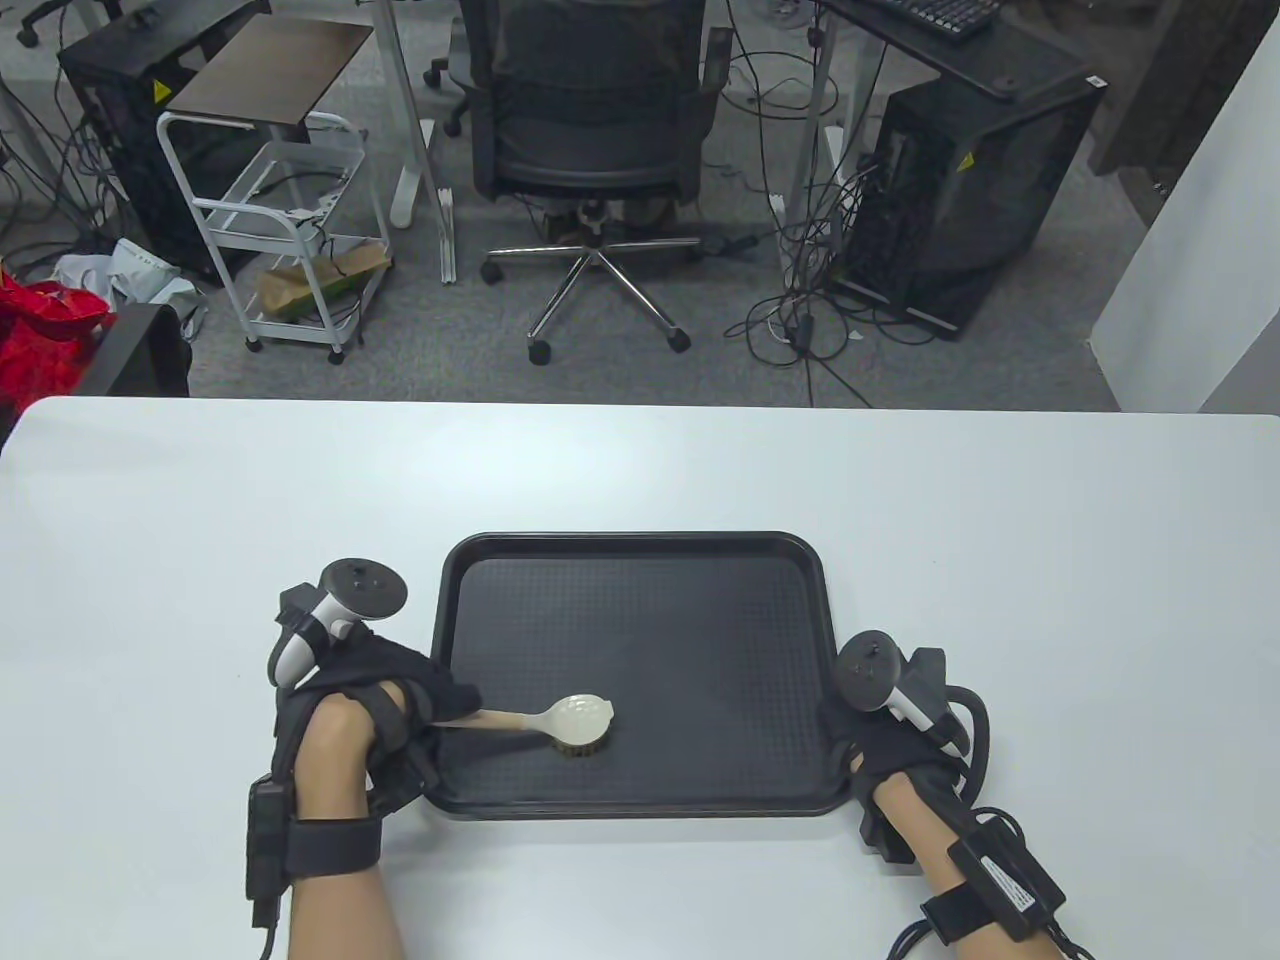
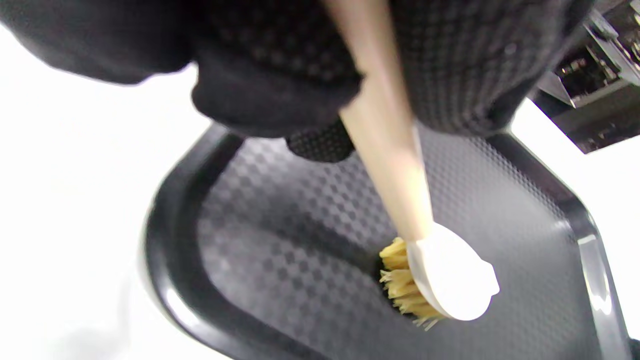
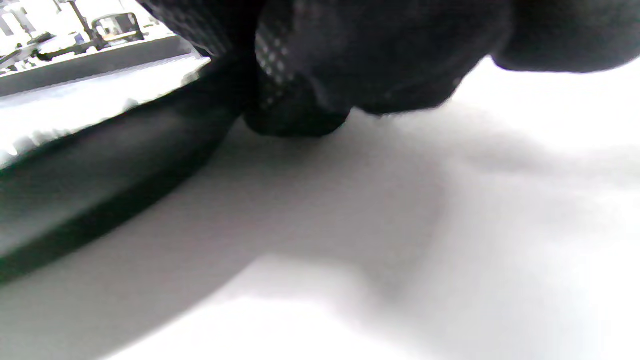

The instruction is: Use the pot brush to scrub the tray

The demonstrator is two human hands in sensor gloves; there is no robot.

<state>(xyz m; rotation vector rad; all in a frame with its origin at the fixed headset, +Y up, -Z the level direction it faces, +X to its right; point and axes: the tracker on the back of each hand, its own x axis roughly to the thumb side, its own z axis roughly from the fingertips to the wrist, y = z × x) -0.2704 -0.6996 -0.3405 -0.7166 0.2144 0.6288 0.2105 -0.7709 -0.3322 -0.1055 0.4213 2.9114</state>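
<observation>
A black textured tray lies on the white table near its front edge. My left hand grips the wooden handle of the pot brush at the tray's left side. The brush's white head and yellow bristles rest on the tray floor near the front middle, and show in the left wrist view on the tray. My right hand holds the tray's right rim near the front corner. In the right wrist view its fingers touch the rim.
The white table spreads wide on both sides of the tray and behind it. Beyond the far edge stand an office chair, a wire cart and computer towers on the floor.
</observation>
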